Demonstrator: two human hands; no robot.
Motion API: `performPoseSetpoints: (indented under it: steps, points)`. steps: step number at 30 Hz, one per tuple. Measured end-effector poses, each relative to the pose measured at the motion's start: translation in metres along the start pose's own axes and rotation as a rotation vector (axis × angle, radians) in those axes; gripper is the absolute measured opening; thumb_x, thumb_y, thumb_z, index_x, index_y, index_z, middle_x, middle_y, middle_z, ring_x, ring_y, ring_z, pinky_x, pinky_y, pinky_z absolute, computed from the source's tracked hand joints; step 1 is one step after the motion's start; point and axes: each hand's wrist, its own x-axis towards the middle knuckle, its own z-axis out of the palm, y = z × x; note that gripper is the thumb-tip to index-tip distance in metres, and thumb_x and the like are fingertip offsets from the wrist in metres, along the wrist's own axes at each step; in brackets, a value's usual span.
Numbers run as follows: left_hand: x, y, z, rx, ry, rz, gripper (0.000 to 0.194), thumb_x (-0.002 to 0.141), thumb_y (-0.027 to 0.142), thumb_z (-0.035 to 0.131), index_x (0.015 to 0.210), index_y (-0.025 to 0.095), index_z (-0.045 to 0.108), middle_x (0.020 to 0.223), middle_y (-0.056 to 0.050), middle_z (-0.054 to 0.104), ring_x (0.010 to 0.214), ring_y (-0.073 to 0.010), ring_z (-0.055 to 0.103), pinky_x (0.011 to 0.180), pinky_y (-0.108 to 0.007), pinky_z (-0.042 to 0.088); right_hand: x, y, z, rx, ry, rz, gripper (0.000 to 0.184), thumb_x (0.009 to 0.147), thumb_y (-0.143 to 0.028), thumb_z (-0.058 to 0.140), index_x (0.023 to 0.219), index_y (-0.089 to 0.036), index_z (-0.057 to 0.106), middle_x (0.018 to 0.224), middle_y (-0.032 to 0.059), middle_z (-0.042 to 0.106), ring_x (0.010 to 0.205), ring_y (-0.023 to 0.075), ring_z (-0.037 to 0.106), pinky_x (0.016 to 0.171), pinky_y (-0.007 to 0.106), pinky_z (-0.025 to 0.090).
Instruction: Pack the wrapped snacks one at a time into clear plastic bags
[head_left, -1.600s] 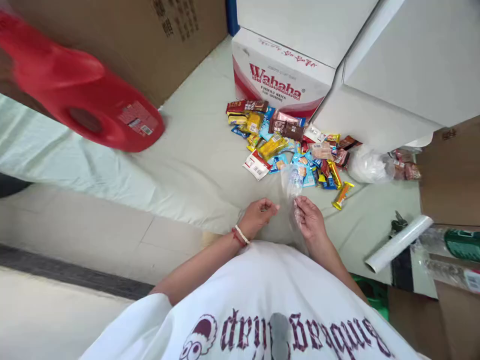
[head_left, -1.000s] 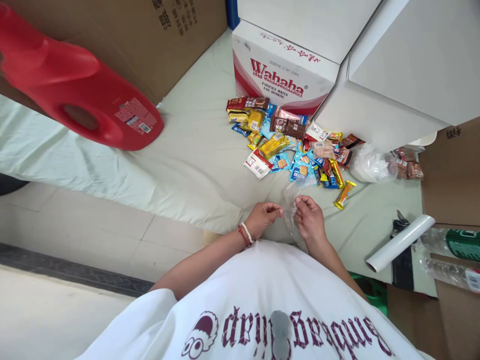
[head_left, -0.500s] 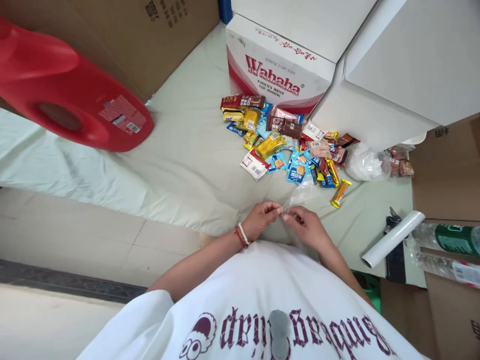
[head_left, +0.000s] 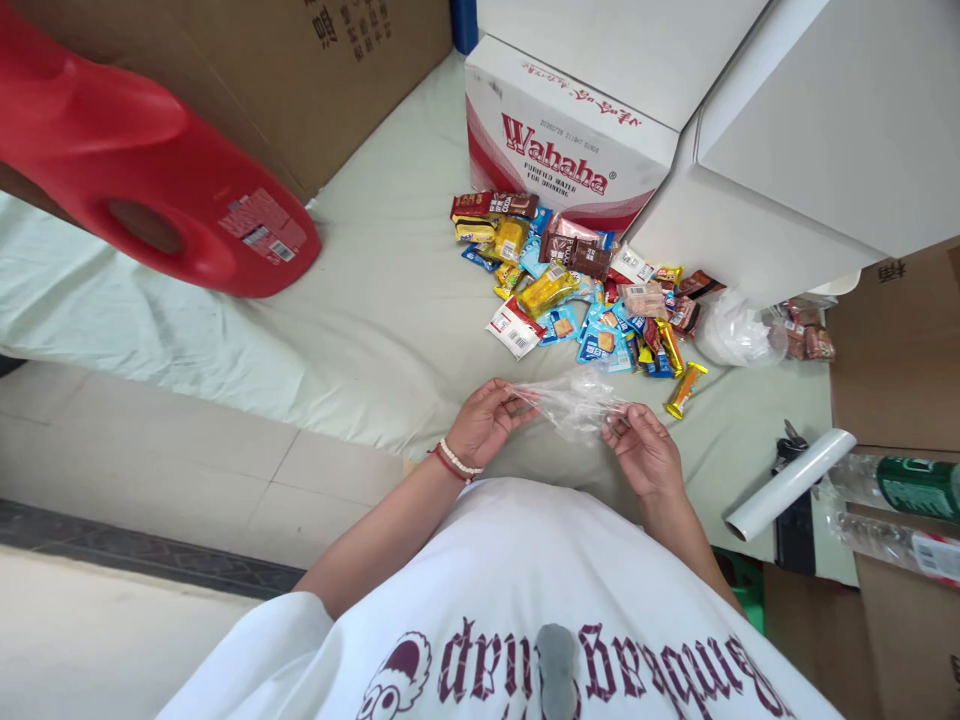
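Pale green cloth (head_left: 367, 320) spreads before me, with small, bright, plastic-wrapped snacks (head_left: 545, 290) heaped before a white-and-red cardboard box (head_left: 570, 150). Nearer me, my left hand (head_left: 482, 425) and right hand (head_left: 649, 452) pinch opposite sides of a clear, crinkled plastic bag (head_left: 574, 405), probably to stretch it apart; I can make out nothing inside.

To my left I note a red jug (head_left: 150, 140) with a barcode label (head_left: 262, 232), on a pale cloth (head_left: 360, 330); behind it, a brown carton (head_left: 240, 90) bearing dark print. Ahead of me, a white-and-red carton (head_left: 566, 140) marked "Wahaha Purified Water for Drinking". To my right, a white roll (head_left: 791, 485) lies across a dark object (head_left: 795, 540), identity unclear; near it, a green-labelled bottle (head_left: 911, 487) beside another clear bottle (head_left: 889, 546).
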Motion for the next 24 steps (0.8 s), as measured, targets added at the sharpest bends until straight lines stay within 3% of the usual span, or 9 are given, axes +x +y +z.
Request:
performPoseSetpoints:
  steps: [4,6,8,12,14,16,20,22,24]
  points:
    - [0.002,0.012,-0.010,0.033,0.157,0.059,0.017,0.077,0.020,0.070,0.075,0.018,0.053,0.082,-0.004,0.071,0.086,-0.0167,0.072,0.089,-0.038,0.060,-0.003,-0.001,-0.014,0.038,0.067,-0.020,0.028,0.071,-0.036,0.090,0.080,-0.024,0.066,0.090,-0.0019,0.070,0.079,0.0133,0.067,0.079,0.033,0.060]
    - [0.005,0.012,-0.010,0.107,0.253,0.093,0.017,0.077,0.021,0.067,0.073,0.019,0.050,0.076,-0.002,0.065,0.074,-0.0134,0.067,0.076,-0.031,0.058,-0.003,0.001,-0.019,0.043,0.079,-0.014,0.031,0.070,-0.037,0.090,0.079,-0.023,0.064,0.087,-0.0022,0.070,0.077,0.0131,0.068,0.079,0.033,0.061]
    - [0.010,0.009,-0.007,0.171,0.320,0.129,0.018,0.078,0.021,0.065,0.074,0.020,0.047,0.070,0.002,0.059,0.058,-0.0095,0.057,0.058,-0.025,0.050,-0.003,0.004,-0.021,0.029,0.101,-0.002,0.033,0.070,-0.039,0.089,0.081,-0.023,0.062,0.083,-0.0025,0.069,0.069,0.0114,0.065,0.069,0.029,0.060]
    - [0.013,0.007,0.004,0.237,0.388,0.242,0.019,0.085,0.025,0.061,0.082,0.023,0.043,0.064,0.007,0.048,0.047,-0.0073,0.039,0.044,-0.020,0.030,-0.002,0.004,-0.021,-0.032,0.184,-0.024,0.039,0.068,-0.042,0.089,0.086,-0.022,0.061,0.071,-0.0058,0.063,0.045,0.0045,0.043,0.037,0.017,0.035]
    - [0.011,0.008,0.004,0.369,0.391,0.335,0.018,0.091,0.032,0.060,0.087,0.025,0.043,0.062,0.009,0.045,0.048,-0.0085,0.039,0.046,-0.021,0.029,-0.001,0.004,-0.021,-0.106,0.192,-0.064,0.041,0.070,-0.047,0.087,0.088,-0.022,0.060,0.065,-0.0076,0.058,0.041,0.0040,0.036,0.033,0.017,0.025]
    - [0.008,0.010,-0.002,0.589,0.384,0.399,0.020,0.094,0.040,0.059,0.090,0.025,0.046,0.059,0.009,0.045,0.047,-0.0101,0.040,0.048,-0.022,0.031,-0.001,0.006,-0.024,-0.262,0.182,-0.087,0.042,0.073,-0.054,0.083,0.087,-0.022,0.059,0.061,-0.0075,0.057,0.039,0.0051,0.036,0.033,0.018,0.024]
    - [0.004,0.008,-0.016,0.805,0.338,0.274,0.033,0.090,0.054,0.062,0.092,0.023,0.053,0.057,0.005,0.055,0.045,-0.0124,0.042,0.049,-0.026,0.030,-0.001,0.019,-0.031,-0.483,0.175,-0.057,0.046,0.075,-0.062,0.077,0.082,-0.022,0.057,0.061,-0.0051,0.060,0.042,0.0087,0.046,0.036,0.021,0.030]
    - [0.004,0.006,-0.020,0.856,0.246,0.207,0.036,0.083,0.054,0.071,0.091,0.021,0.059,0.057,0.003,0.059,0.046,-0.0125,0.043,0.050,-0.026,0.029,-0.002,0.026,-0.035,-0.483,0.176,-0.053,0.045,0.076,-0.063,0.075,0.083,-0.022,0.057,0.063,-0.0051,0.060,0.043,0.0094,0.047,0.037,0.022,0.031]
    - [0.005,0.006,-0.022,0.891,0.219,0.236,0.033,0.079,0.051,0.073,0.084,0.020,0.061,0.055,0.004,0.057,0.049,-0.0123,0.044,0.052,-0.026,0.030,-0.003,0.029,-0.039,-0.499,0.194,-0.088,0.044,0.079,-0.064,0.072,0.084,-0.023,0.057,0.063,-0.0054,0.060,0.043,0.0097,0.046,0.039,0.023,0.032]
